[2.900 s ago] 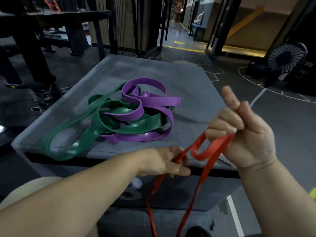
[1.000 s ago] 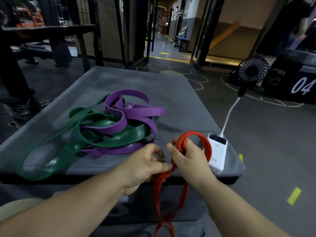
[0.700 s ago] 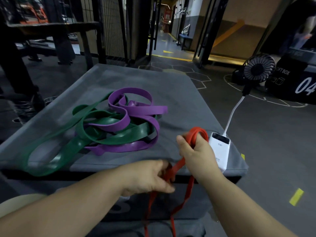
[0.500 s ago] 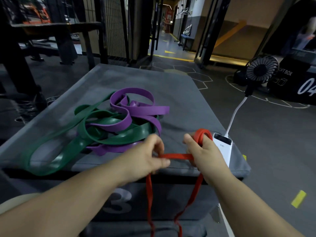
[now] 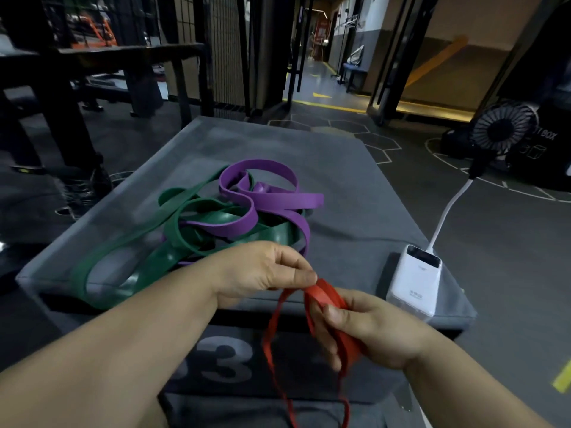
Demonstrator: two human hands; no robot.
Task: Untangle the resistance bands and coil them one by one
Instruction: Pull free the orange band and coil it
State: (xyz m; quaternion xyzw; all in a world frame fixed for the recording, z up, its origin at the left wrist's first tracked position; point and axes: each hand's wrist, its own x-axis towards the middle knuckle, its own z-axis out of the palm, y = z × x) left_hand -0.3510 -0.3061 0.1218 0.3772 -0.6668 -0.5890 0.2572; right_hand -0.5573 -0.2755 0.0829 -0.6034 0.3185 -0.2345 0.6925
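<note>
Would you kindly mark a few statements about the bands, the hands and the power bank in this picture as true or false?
1. The left hand and the right hand both hold the red band. True.
2. The purple band lies coiled alone, clear of the green band. False: the purple band and the green band are tangled together.
3. The white power bank sits on the grey box, at its near right corner. True.
4. The whole red band rests on the box. False: it is held before the box's near edge, with its loose part hanging down.
</note>
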